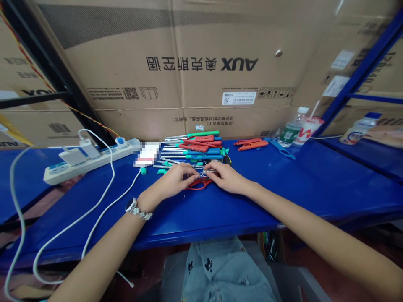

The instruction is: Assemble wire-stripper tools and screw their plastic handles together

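Over the red tool (199, 182), the left hand (180, 175) and right hand (227, 176) pinch a small piece (203, 173); a light, even fingertip grip suits it

Moderate, even indoor light, soft sheen on the blue tabletop (302, 188), blur and stretch in the far-right cardboard (352, 21).

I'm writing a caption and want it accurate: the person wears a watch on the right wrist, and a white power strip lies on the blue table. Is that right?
Not quite: the head view shows the watch on the wrist of the left hand. The white power strip does lie on the blue table.
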The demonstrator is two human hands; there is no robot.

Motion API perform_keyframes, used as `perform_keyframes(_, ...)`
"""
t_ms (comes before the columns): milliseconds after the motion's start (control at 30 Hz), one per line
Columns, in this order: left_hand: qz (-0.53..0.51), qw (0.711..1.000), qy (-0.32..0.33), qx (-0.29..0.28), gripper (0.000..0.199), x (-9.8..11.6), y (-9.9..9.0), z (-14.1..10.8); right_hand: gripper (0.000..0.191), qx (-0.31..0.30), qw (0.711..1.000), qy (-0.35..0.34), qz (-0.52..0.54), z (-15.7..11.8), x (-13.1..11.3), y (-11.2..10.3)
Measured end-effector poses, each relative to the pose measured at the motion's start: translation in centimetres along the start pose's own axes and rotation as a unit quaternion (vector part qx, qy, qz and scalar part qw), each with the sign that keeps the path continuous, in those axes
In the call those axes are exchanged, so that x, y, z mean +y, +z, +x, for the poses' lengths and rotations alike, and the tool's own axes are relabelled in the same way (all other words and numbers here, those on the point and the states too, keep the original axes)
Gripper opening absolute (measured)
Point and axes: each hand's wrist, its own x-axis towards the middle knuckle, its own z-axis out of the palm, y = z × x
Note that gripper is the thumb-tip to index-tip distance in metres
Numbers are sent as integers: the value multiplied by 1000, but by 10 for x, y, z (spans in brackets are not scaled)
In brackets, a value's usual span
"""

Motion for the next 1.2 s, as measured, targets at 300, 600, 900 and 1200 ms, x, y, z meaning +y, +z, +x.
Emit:
perform_keyframes(300, 139, 987, 65, 46, 19, 18, 7, -6, 12, -10, 1000, -13, -15, 1, 3, 2)
perform_keyframes(600, 149, 987, 57, 15, 19, 13, 13, 2, 16, -20, 999, -18, -26, 1, 2, 0)
perform_keyframes(900, 106, 994, 29, 26, 23, 19, 20, 2, 21, -18, 997, -22, -66, -3, 3, 5)
perform_keyframes(1200, 155, 983, 97, 6, 25, 25, 17, -3, 20, -26, 997, -28, -73, -2, 3, 6)
